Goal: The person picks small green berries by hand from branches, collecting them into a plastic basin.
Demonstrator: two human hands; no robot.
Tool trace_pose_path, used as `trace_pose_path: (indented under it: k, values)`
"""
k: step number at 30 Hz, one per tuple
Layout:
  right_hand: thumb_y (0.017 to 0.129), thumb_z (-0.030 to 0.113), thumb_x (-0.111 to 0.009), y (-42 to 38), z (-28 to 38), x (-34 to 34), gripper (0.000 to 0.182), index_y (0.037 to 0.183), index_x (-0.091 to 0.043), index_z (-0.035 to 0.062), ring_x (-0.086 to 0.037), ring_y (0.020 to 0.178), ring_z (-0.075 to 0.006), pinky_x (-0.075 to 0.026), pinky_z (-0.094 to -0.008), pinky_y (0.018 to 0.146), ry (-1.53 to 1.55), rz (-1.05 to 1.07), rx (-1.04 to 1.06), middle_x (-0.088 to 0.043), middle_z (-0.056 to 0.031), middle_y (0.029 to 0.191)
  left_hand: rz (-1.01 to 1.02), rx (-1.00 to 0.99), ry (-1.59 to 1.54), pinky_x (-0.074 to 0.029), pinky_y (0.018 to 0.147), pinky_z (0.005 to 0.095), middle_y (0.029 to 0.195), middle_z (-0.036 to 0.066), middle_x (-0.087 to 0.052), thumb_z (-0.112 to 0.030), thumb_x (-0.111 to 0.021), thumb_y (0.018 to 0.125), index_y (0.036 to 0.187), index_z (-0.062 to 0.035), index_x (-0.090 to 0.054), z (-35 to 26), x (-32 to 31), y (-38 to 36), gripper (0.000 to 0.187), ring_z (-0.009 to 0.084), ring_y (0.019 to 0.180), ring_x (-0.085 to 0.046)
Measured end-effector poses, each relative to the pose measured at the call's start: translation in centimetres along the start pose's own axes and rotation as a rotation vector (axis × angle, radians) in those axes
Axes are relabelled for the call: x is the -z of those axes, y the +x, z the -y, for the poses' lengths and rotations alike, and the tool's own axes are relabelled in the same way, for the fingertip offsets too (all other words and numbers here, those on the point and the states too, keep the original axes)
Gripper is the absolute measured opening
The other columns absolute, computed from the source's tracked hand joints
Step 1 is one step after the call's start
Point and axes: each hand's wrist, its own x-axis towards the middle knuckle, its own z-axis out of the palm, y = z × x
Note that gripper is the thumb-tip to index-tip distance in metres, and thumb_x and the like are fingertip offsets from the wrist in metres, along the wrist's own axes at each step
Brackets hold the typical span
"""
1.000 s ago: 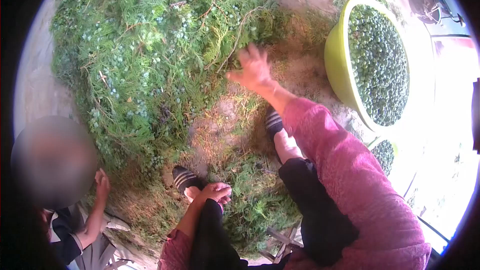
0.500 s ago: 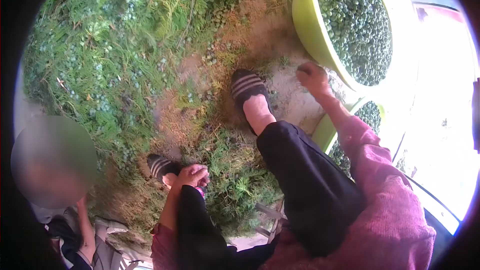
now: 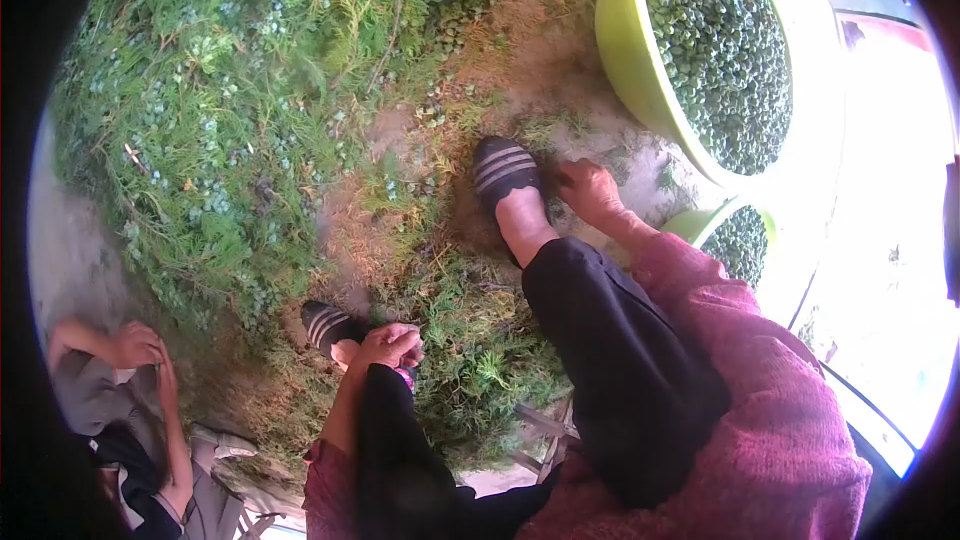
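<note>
My left hand (image 3: 392, 345) rests by my left knee above a striped shoe, its fingers curled together; whatever they hold, if anything, is hidden. My right hand (image 3: 592, 192) is low beside my other striped shoe (image 3: 506, 172), palm down with the fingers bent inward. Their tips are dark and blurred, so I cannot make out anything in them. Right of that hand stands a yellow-green basin (image 3: 628, 70) full of small green berries (image 3: 715, 50). A second green basin (image 3: 690, 225) with more berries (image 3: 740, 243) is partly covered by my sleeve.
A big heap of green conifer branches (image 3: 230, 130) with bluish berries covers the upper left. Loose sprigs (image 3: 480, 350) lie between my feet. At the lower left sits another person (image 3: 120, 390), hands together. A wooden stool (image 3: 545, 430) shows below me.
My right hand has moved left and nearer, away from the large basin toward my shoe. My left hand stays by the knee. The other person's head has left the view, and their hands now show.
</note>
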Motion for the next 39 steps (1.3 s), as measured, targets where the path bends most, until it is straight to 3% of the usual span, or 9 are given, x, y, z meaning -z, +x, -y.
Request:
trace_pose_path:
  k: [4, 9, 10, 14, 24, 27, 30, 32, 39]
  values:
    - [0.067, 0.011, -0.062, -0.3, -0.8, 0.4, 0.028, 0.093, -0.056, 0.0053, -0.058, 0.075, -0.0269, -0.047, -0.0346, 0.062, 0.157, 0.024, -0.040, -0.058, -0.0148, 0.084, 0.009, -0.023, 0.025, -0.046, 0.064, 0.0287, 0.088, 0.008, -0.057, -0.020, -0.055, 0.085, 0.107, -0.0003, -0.050, 0.3, 0.1, -0.1, 0.030, 0.0170, 0.073, -0.057]
    - [0.077, 0.011, -0.054, 0.9, 1.1, 4.0, 0.019, 0.092, -0.057, 0.0007, -0.058, 0.076, -0.0159, -0.048, -0.0291, 0.065, 1.162, 0.147, -0.433, -0.058, -0.0051, 0.082, 0.016, -0.026, 0.002, -0.046, 0.064, 0.0284, 0.089, 0.007, -0.057, -0.019, -0.054, 0.085, 0.108, 0.0000, -0.050, 0.1, 0.1, -0.1, 0.030, 0.0169, 0.074, -0.057]
    - [0.079, 0.012, -0.053, 1.9, 1.2, 3.4, 0.022, 0.098, -0.056, 0.0016, -0.058, 0.074, -0.0158, -0.047, -0.0282, 0.064, 0.851, 0.063, 0.066, -0.058, -0.0074, 0.084, 0.012, -0.026, -0.007, -0.047, 0.063, 0.0279, 0.087, 0.007, -0.058, -0.019, -0.057, 0.084, 0.107, -0.0008, -0.052, 0.2, 0.2, 0.0, 0.030, 0.0160, 0.072, -0.058]
    - [0.077, 0.020, -0.059, 8.6, 6.4, 4.0, 0.028, 0.097, -0.059, 0.0005, -0.056, 0.065, -0.0142, -0.046, -0.0262, 0.058, 0.855, 0.099, -0.150, -0.057, -0.0051, 0.073, 0.014, -0.029, -0.012, -0.049, 0.062, 0.0272, 0.085, 0.006, -0.059, -0.021, -0.061, 0.083, 0.105, -0.0012, -0.054, 0.3, 0.3, 0.1, 0.030, 0.0150, 0.070, -0.059]
    - [0.069, 0.021, -0.065, 15.1, 8.5, 0.3, 0.025, 0.088, -0.062, 0.0045, -0.059, 0.072, -0.0241, -0.047, -0.0307, 0.067, 0.308, -0.178, 0.229, -0.061, -0.0153, 0.081, 0.020, -0.039, -0.022, -0.048, 0.061, 0.0271, 0.087, 0.007, -0.059, -0.023, -0.062, 0.082, 0.105, -0.0005, -0.054, 0.6, 0.5, 0.3, 0.033, 0.0157, 0.070, -0.059]
    - [0.072, 0.019, -0.066, 14.1, 8.3, -0.2, 0.017, 0.082, -0.062, 0.0058, -0.058, 0.066, -0.0139, -0.047, -0.0289, 0.064, 0.110, -0.266, 0.375, -0.062, -0.0070, 0.073, 0.033, -0.061, -0.031, -0.048, 0.061, 0.0272, 0.087, 0.008, -0.059, -0.022, -0.062, 0.081, 0.105, 0.0001, -0.054, 0.6, 0.5, 0.3, 0.034, 0.0164, 0.070, -0.059]
    - [0.076, 0.020, -0.065, 13.4, 7.7, 0.4, 0.019, 0.088, -0.060, 0.0066, -0.057, 0.066, -0.0144, -0.047, -0.0290, 0.060, 0.407, -0.127, 0.188, -0.061, -0.0056, 0.076, 0.041, -0.073, -0.027, -0.049, 0.061, 0.0272, 0.086, 0.008, -0.059, -0.022, -0.062, 0.081, 0.104, 0.0004, -0.054, 0.6, 0.5, 0.2, 0.033, 0.0165, 0.071, -0.059]
    - [0.079, 0.015, -0.061, 13.4, 5.8, 1.7, 0.015, 0.091, -0.055, 0.0080, -0.056, 0.070, -0.0137, -0.046, -0.0278, 0.057, 1.385, 0.398, -0.075, -0.058, -0.0045, 0.077, 0.040, -0.069, 0.001, -0.049, 0.061, 0.0271, 0.085, 0.007, -0.059, -0.021, -0.062, 0.082, 0.104, 0.0002, -0.054, 0.3, 0.4, 0.1, 0.032, 0.0162, 0.071, -0.059]
    - [0.079, 0.014, -0.061, 12.1, 6.2, 3.3, 0.015, 0.089, -0.055, 0.0061, -0.056, 0.072, -0.0111, -0.045, -0.0241, 0.056, 1.573, 0.422, -0.156, -0.056, -0.0013, 0.077, 0.016, -0.038, -0.006, -0.049, 0.060, 0.0277, 0.085, 0.007, -0.059, -0.021, -0.061, 0.082, 0.104, 0.0002, -0.054, 0.3, 0.3, 0.3, 0.031, 0.0164, 0.071, -0.059]
